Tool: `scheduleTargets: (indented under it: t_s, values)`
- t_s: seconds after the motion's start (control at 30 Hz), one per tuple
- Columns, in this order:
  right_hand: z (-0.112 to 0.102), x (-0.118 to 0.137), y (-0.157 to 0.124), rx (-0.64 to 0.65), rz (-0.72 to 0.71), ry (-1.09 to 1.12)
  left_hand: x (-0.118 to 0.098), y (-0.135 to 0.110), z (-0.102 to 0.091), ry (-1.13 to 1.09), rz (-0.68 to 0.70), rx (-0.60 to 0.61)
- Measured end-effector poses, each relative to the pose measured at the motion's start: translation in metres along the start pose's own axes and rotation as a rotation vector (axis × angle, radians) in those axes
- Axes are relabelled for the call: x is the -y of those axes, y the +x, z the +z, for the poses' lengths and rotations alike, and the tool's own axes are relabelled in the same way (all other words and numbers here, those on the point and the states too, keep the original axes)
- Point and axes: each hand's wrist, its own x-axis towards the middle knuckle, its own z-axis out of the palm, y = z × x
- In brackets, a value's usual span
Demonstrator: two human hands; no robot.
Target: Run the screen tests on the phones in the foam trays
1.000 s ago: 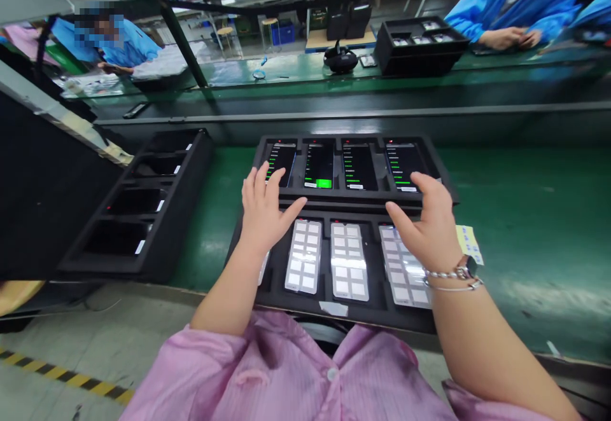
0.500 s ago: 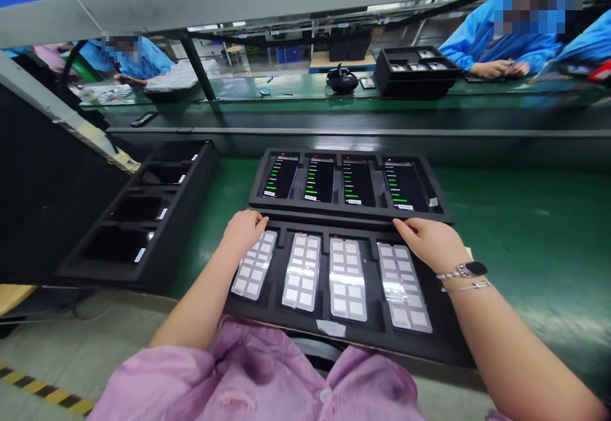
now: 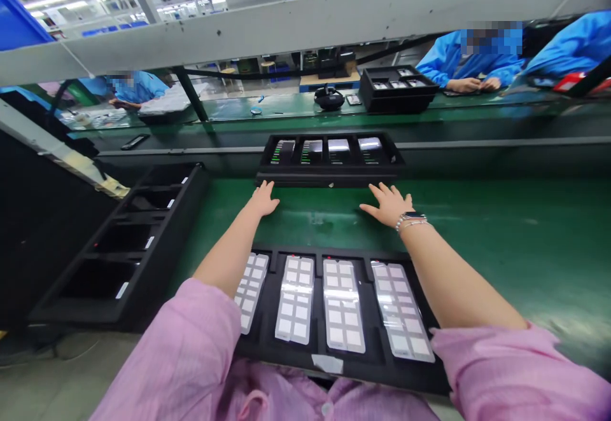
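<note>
Both my arms reach forward over the green bench. My left hand (image 3: 264, 200) is open, fingers stretched toward the near left edge of the far black foam tray (image 3: 329, 178). My right hand (image 3: 389, 205), open with fingers spread, is by that tray's near right edge. Whether the fingertips touch the tray I cannot tell. Several phones with lit screens lie in its slots, such as one phone (image 3: 312, 152) with green text lines. Beneath my forearms, close to my body, a near black foam tray (image 3: 298, 365) holds several phones (image 3: 344, 305) showing white squares.
On the left stands another black foam tray (image 3: 184, 217) with dark-screened phones. A grey beam (image 3: 286, 23) crosses overhead. On the bench beyond are a stacked black tray (image 3: 398, 93) and a round black object (image 3: 328, 98). Co-workers in blue sit across; one person's hands (image 3: 472, 85) rest on that bench.
The far tray has slid forward, away from the near tray, leaving a strip of green bench between them. My hands have moved forward with it and now have their fingers spread.
</note>
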Motion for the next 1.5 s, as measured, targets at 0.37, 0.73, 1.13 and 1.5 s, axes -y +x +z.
scheduleTargets:
  t_s: [0.37,0.73,1.13,1.5]
  values:
    - [-0.001,0.003,-0.186,-0.339,-0.359,0.189,0.022,-0.196,0.024,-0.05,0.312,-0.205]
    - [0.041,0.019,-0.285,-0.418,-0.393,0.415,0.048,-0.312,0.076,-0.143,0.337,-0.366]
    - [0.063,-0.018,-0.205,-0.255,-0.266,0.138,0.062,-0.284,0.072,-0.235,0.237,-0.445]
    - [0.054,-0.003,-0.206,-0.144,-0.239,0.077,0.06,-0.285,0.071,-0.256,0.224,-0.464]
